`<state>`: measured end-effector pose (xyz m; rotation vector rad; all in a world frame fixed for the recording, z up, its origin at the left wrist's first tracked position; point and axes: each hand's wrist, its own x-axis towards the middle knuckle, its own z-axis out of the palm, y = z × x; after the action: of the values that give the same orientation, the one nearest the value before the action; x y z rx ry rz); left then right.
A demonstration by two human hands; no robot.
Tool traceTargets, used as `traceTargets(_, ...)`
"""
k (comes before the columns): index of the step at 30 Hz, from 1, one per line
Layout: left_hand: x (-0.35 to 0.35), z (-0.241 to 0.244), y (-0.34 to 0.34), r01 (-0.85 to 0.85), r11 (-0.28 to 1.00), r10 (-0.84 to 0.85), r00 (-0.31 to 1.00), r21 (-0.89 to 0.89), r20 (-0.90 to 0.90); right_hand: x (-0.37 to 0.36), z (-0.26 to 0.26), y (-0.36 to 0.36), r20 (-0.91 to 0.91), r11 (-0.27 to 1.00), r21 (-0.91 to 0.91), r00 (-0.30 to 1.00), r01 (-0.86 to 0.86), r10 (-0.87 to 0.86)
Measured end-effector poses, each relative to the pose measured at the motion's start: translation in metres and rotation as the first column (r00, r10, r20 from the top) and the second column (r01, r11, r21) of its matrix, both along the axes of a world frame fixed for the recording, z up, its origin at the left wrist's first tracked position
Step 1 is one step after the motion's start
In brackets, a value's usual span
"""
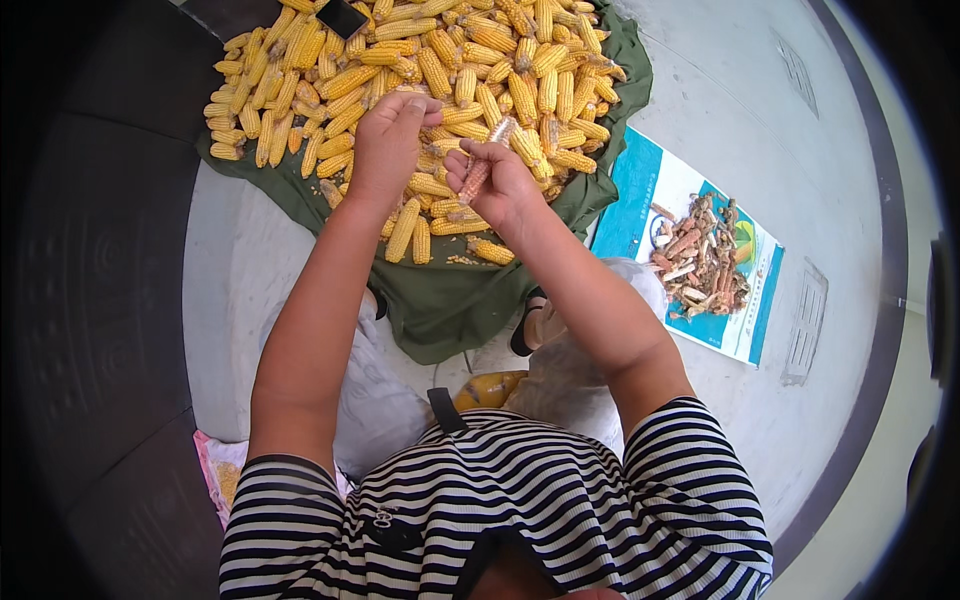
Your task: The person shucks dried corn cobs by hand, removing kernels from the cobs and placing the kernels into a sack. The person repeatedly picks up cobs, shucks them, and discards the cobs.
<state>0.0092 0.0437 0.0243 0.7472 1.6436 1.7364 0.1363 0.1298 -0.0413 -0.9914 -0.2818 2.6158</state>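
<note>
My right hand grips a mostly bare, pinkish corn cob, tilted with its upper end pale and sticking out past the fingers. To its left, my left hand hovers over the corn with its fingers curled in and the thumb against them. I see nothing in that hand, though its palm side is hidden. Beneath both hands spreads a large heap of yellow corn ears on a dark green cloth. Loose kernels lie on the cloth by the nearest ears.
A dark phone rests on the heap's far left. On the right, a printed blue and white sack lies flat under stripped cobs and husk bits. A pink-edged bag with yellow contents sits low left. Dark panels border the left.
</note>
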Motion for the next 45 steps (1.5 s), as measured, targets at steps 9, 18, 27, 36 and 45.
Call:
traceTargets(9, -0.021, 0.014, -0.005, -0.015, 0.990, 0.015, 1.000, -0.142, -0.001, 0.207, -0.073, 0.132, 0.454, 0.851, 0.229, 0.721, 0.473, -0.523)
traceTargets(18, -0.016, 0.027, -0.015, 0.016, 0.972, -0.031, 0.998, -0.233, -0.059, 0.376, -0.059, 0.182, 0.376, 0.580, 0.385, 0.452, 0.718, -0.809)
traceTargets(27, -0.028, 0.025, -0.043, -0.013, 0.936, -0.006, 0.999, -0.352, -0.052, 0.169, -0.178, 0.213, 0.677, 0.925, 0.380, 0.687, -0.018, -0.265)
traceTargets(36, -0.042, 0.022, -0.060, -0.032, 0.897, 0.021, 0.999, -0.440, -0.029, 0.140, -0.290, 0.311, 0.686, 0.780, 0.606, 0.598, -0.156, -0.414)
traceTargets(45, -0.041, 0.026, -0.071, -0.038, 0.891, 0.043, 0.999, -0.453, 0.001, 0.114, -0.320, 0.323, 0.807, 0.813, 0.548, 0.377, -0.195, -0.454)
